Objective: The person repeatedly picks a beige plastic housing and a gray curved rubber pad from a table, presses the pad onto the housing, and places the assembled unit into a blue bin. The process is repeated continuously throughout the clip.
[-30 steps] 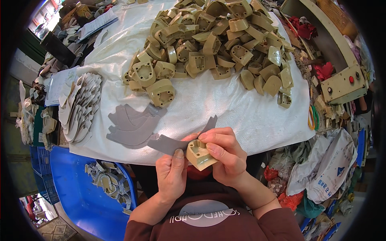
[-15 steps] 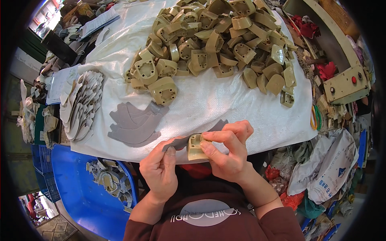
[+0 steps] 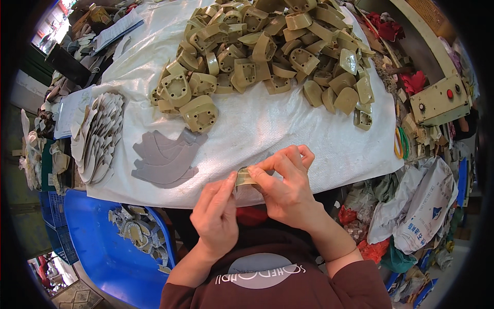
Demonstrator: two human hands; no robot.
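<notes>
Just over the near edge of the sheet-covered table, my right hand (image 3: 288, 188) grips a khaki plastic shoe heel (image 3: 246, 178) between thumb and fingers. My left hand (image 3: 216, 213) is closed in a pinch at the heel's left side, fingertips pressed against it. The thin grey wrap piece is mostly hidden by my fingers and the heel. Left of my hands, several cut grey pieces (image 3: 167, 157) lie overlapping on the white sheet. A large heap of similar khaki heels (image 3: 244, 72) covers the far side.
A stack of pale cut pieces (image 3: 96, 139) stands at the table's left edge. Below it is a blue tub (image 3: 98, 252) holding scraps. At right are a beige control box (image 3: 441, 100) with a red button, rubber bands (image 3: 403, 143) and white plastic bags (image 3: 424, 206).
My left hand has moved right and up against the heel, bringing the grey piece's left end to it. The heel has turned in my right hand, its holed face now largely out of sight.
</notes>
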